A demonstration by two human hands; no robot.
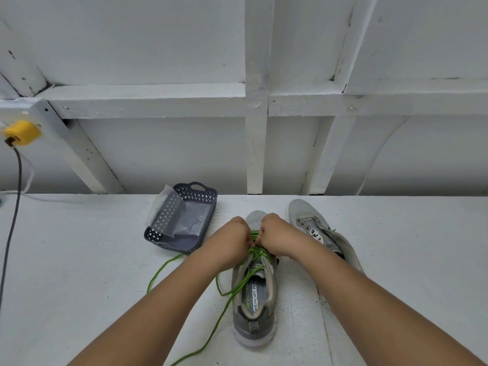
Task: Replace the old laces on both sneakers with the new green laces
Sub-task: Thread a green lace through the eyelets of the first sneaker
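Observation:
A grey sneaker (254,299) stands in front of me on the white table, toe pointing away, with a green lace (227,302) threaded through its lower eyelets. Loose ends of the lace trail to the left and down off the frame's bottom. My left hand (233,237) and my right hand (276,235) sit side by side over the sneaker's eyelets, fingers curled and pinching the green lace. The fingertips are hidden. A second grey sneaker (317,231) lies to the right without a lace, its eyelets bare.
A dark grey perforated basket (204,207) with a clear plastic bag in it stands left of the sneakers. A black cable (12,225) hangs from a yellow plug (22,132) at the far left. A white framed wall rises behind the table.

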